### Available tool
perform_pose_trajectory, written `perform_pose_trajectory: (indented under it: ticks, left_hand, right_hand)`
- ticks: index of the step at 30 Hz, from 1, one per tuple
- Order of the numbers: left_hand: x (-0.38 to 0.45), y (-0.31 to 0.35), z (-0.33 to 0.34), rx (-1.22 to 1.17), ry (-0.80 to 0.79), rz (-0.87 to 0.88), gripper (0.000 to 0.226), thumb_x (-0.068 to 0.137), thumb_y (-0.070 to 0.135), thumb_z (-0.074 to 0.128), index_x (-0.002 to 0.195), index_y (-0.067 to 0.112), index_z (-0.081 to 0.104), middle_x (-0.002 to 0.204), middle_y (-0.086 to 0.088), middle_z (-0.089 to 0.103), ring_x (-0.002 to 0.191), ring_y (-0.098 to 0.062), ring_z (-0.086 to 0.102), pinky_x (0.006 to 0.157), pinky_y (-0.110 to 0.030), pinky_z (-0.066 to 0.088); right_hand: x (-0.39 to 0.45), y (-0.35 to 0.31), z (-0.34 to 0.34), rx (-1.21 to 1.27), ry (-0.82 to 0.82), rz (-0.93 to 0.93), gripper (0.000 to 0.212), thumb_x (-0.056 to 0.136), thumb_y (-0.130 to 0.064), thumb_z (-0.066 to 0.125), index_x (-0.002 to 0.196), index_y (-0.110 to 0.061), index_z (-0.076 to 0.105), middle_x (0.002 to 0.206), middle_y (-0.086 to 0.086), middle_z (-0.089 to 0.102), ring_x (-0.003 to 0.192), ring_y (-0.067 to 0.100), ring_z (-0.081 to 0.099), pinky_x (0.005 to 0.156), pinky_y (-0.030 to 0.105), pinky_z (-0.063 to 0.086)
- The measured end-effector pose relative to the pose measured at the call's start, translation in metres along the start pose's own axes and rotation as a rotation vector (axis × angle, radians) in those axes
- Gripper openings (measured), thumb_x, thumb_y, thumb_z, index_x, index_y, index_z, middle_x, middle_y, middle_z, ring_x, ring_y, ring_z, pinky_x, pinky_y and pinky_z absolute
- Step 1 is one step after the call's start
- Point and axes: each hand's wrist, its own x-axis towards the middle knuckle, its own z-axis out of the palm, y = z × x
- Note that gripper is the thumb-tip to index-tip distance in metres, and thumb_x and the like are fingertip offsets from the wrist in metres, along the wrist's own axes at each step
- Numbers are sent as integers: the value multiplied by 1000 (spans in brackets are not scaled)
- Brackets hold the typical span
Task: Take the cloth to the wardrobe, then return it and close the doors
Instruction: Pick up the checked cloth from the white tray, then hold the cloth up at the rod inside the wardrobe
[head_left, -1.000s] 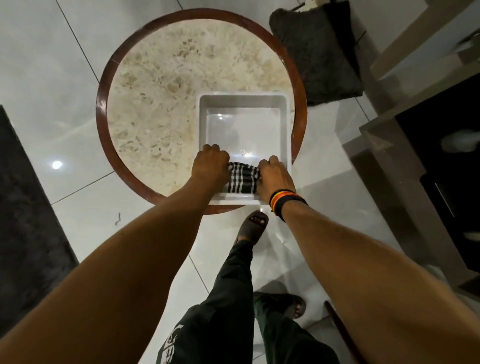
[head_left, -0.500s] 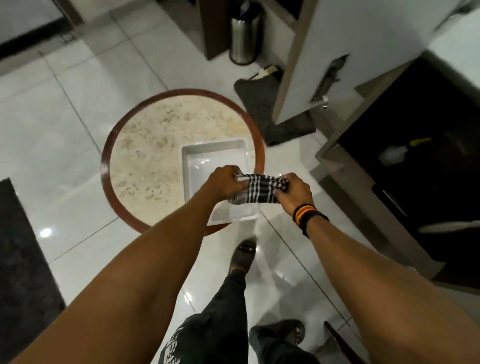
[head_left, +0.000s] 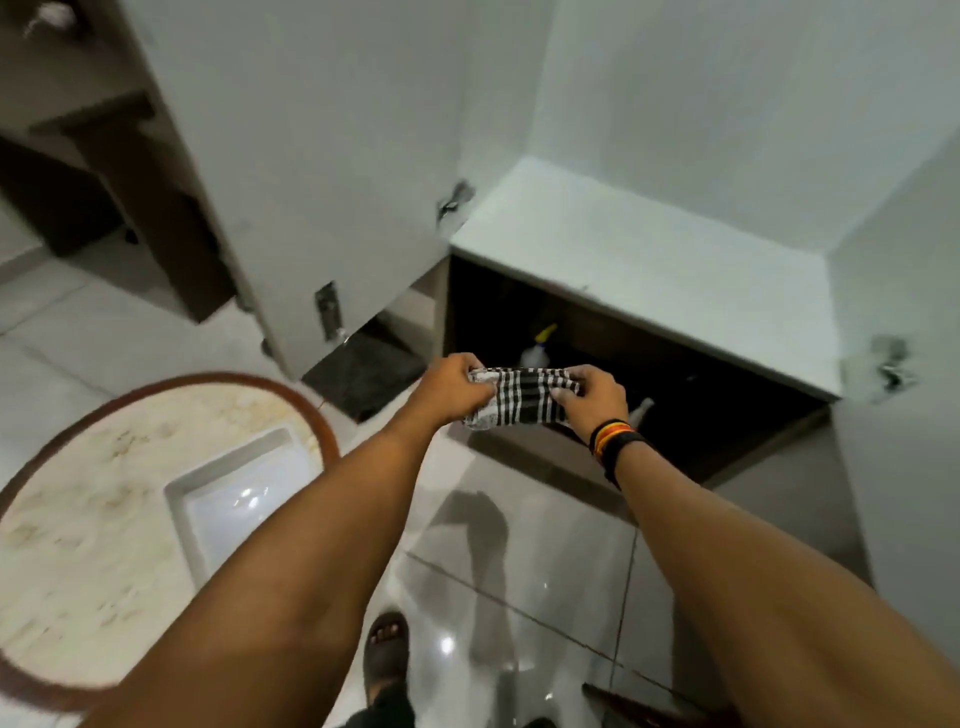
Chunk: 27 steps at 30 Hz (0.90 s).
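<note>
A black-and-white checked cloth (head_left: 522, 397) is stretched between my two hands in mid-air. My left hand (head_left: 453, 385) grips its left end and my right hand (head_left: 597, 395), with bands on the wrist, grips its right end. Behind the cloth stands the open wardrobe: a white shelf (head_left: 644, 260) above a dark lower compartment (head_left: 717, 384). The left door (head_left: 291, 171) swings out wide and the right door (head_left: 904, 364) is open at the frame's right edge.
A round stone-topped table (head_left: 93, 519) with a brown rim stands at lower left and carries a white tray (head_left: 179, 493). A spray bottle (head_left: 537, 348) sits in the dark compartment. A dark mat (head_left: 363, 374) lies under the left door. Glossy floor tiles lie below my arms.
Both hands lifted the cloth out of the white tray and carried it up and right, from over the table to the front of the open wardrobe. My view swung to the wardrobe.
</note>
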Motion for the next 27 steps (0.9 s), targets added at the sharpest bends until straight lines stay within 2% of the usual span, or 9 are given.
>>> perform_pose_trajectory:
  ticks: [5,6,9,13,16,19,24,27]
  left_hand:
    - [24,118,-11,87,-51,215,17,77,29,71,92,20,68,89,-4,73,74,-17,68,66,-29,55]
    - [28,135,-15,99,-50,262,20,75,31,70,90,19,68,87,-4,73,74,-19,68,66,-30,56]
    - [36,209,-28,138,-55,427,25,73,36,69,93,21,71,93,-4,74,88,-23,71,81,-39,60]
    - [42,294,-50,175,-63,617,20,82,33,73,98,22,71,95,1,73,89,-18,68,76,-33,55]
    - [43,346,-68,187,-36,760,17,83,33,73,98,23,71,94,2,72,87,-18,69,75,-33,56]
    - [45,393,-95,178,-15,862,14,85,33,72,97,25,70,90,2,72,84,-17,70,71,-32,56]
    - [47,455,-147,150,72,999,11,87,33,71,94,26,67,88,1,71,82,-19,68,68,-29,52]
    - [53,488,-177,84,127,1049,15,82,35,74,92,26,69,88,-2,74,84,-22,71,75,-33,57]
  right_hand:
    - [9,-37,-106,24,200,-17,31,84,-23,77,113,-15,72,113,8,73,104,28,68,93,38,54]
    - [11,-45,-122,8,229,-21,30,83,-24,78,111,-15,73,112,9,73,104,29,67,93,38,54]
    - [12,-73,-185,21,373,-12,28,80,-27,78,107,-20,75,110,7,75,106,30,68,92,36,54]
    - [12,-116,-251,61,561,19,29,82,-25,75,111,-23,75,112,6,75,106,30,68,90,36,55]
    - [18,-150,-286,223,669,26,24,82,-11,73,106,-16,76,101,11,76,88,30,73,80,37,61]
    - [25,-192,-317,454,743,-2,25,84,4,66,105,-9,71,80,15,74,58,27,74,58,43,65]
    - [25,-263,-361,612,822,-166,23,84,13,63,100,-1,71,77,15,71,55,26,72,51,40,63]
    - [30,-297,-385,631,850,-236,18,83,12,66,97,0,70,82,17,73,55,26,72,49,37,62]
